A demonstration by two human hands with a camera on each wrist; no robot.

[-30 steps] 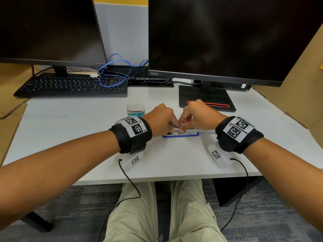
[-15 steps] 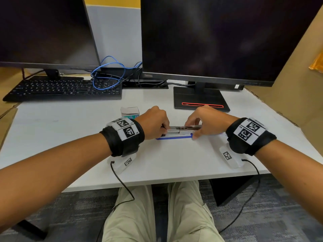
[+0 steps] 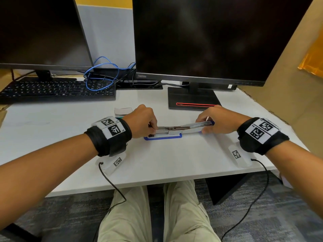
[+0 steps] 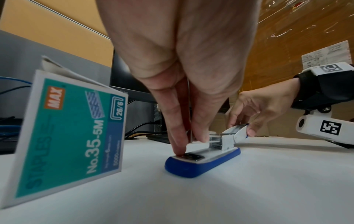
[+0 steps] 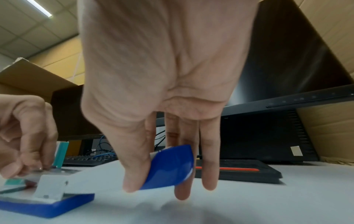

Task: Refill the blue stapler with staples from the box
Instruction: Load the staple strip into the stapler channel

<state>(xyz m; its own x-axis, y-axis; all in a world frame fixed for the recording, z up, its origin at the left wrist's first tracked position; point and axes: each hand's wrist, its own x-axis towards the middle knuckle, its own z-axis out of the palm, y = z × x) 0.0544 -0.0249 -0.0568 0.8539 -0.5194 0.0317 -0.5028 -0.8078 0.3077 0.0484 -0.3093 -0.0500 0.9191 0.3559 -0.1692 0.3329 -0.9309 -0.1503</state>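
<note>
1. Right now the blue-and-white plastic stapler [image 3: 164, 135] lies on the white desk [image 3: 157, 163], in front of the black monitor stand with the red stripe [image 3: 194, 100], its long axis running left to right across the person.
2. Its blue-tipped white lid [image 5: 168, 166] is swung back and open, pointing right; the bare metal staple channel [image 3: 171, 128] points left.
3. The right hand [image 3: 218, 121] grips the lid tip, thumb on one face and fingers behind it, holding the stapler open.
4. The left hand [image 3: 141, 121] is curled at the channel's left end, fingertips pinched down onto it with one finger touching the base's front plate [image 4: 191, 156]; whether staples sit under the fingertips I cannot tell.
5. The teal-and-white cardboard staple box [image 4: 67, 136] stands with its flap open, just left of the stapler and behind the left wrist.
6. Judging by this, loading is nearly done and closing comes next: the lid must swing leftward over the channel, so the right hand, already on the lid, is the one to fold it, once the left fingers clear out of its path.
</note>
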